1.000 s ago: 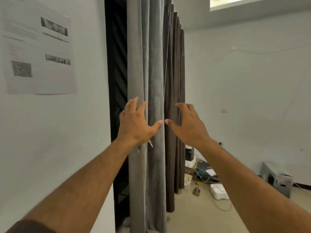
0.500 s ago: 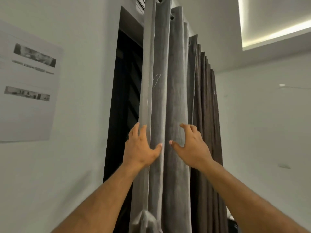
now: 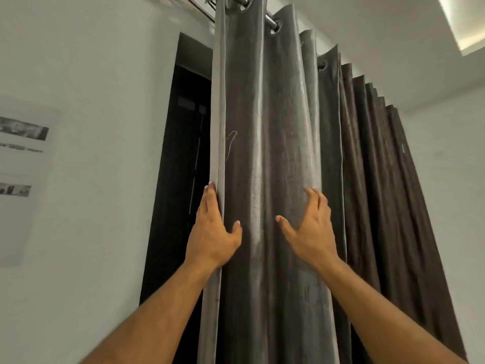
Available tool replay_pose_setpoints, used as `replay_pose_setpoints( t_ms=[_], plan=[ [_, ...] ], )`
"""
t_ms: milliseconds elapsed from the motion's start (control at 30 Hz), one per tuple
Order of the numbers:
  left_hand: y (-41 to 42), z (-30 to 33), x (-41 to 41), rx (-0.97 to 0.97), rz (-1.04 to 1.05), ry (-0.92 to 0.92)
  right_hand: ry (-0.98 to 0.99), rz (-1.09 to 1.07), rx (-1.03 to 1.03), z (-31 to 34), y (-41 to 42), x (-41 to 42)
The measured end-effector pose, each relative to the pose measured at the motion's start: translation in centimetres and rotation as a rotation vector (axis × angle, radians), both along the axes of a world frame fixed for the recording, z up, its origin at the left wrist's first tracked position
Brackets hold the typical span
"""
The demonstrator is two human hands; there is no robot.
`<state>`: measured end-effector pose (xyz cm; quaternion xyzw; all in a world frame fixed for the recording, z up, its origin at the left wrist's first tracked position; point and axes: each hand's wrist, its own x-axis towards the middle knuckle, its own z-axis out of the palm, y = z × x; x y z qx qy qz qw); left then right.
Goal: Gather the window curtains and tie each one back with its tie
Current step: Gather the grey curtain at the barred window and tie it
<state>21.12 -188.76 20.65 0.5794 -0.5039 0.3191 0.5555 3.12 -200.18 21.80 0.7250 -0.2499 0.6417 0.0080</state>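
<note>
A grey curtain (image 3: 275, 153) hangs in gathered folds from a metal rod (image 3: 270, 21) by eyelets. A darker brown curtain (image 3: 380, 179) hangs bunched right beside it. My left hand (image 3: 212, 232) lies along the grey curtain's left edge, fingers straight and reaching behind the hem, thumb on the front. My right hand (image 3: 312, 227) rests on the front of the grey folds near their right side, fingers spread and slightly bent, thumb pointing left. No tie is in view.
A dark window opening (image 3: 181, 166) shows left of the curtain. A white wall (image 3: 91, 101) with a printed paper sheet (image 3: 21, 158) is at the far left. White wall and a lit ceiling recess (image 3: 469, 30) are on the right.
The view has tilted upward, so the rod and eyelets now show. Both hands have slid higher on the curtain and spread further apart across the grey folds.
</note>
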Motion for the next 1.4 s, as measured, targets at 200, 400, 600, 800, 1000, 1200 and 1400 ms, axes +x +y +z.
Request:
replay_pose_setpoints(
  t_ms=[200,400,600,800,1000,1200,1400],
  plan=[
    [-1.0,2.4,-0.6,-0.002,0.037,0.034,-0.136,0.143,0.234,1.7,-4.6,0.0],
    [-0.1,3.2,-1.3,0.042,0.036,0.051,-0.131,0.390,0.404,4.1,-4.7,0.7],
    [1.5,4.0,-1.6,0.044,0.010,0.099,0.103,0.428,0.246,5.4,-1.6,3.0],
    [5.4,5.0,-0.9,0.023,0.012,0.102,0.229,0.546,0.147,7.2,3.5,6.3],
    [10.2,5.6,0.3,0.023,0.024,0.074,0.240,0.635,0.081,9.8,10.1,8.8],
    [14.1,6.9,0.4,0.030,-0.088,0.102,0.247,0.738,0.039,12.0,16.1,10.2],
    [18.0,7.6,1.0,-0.049,-0.229,0.089,0.364,0.927,0.106,12.4,20.9,11.7]
  ],
)
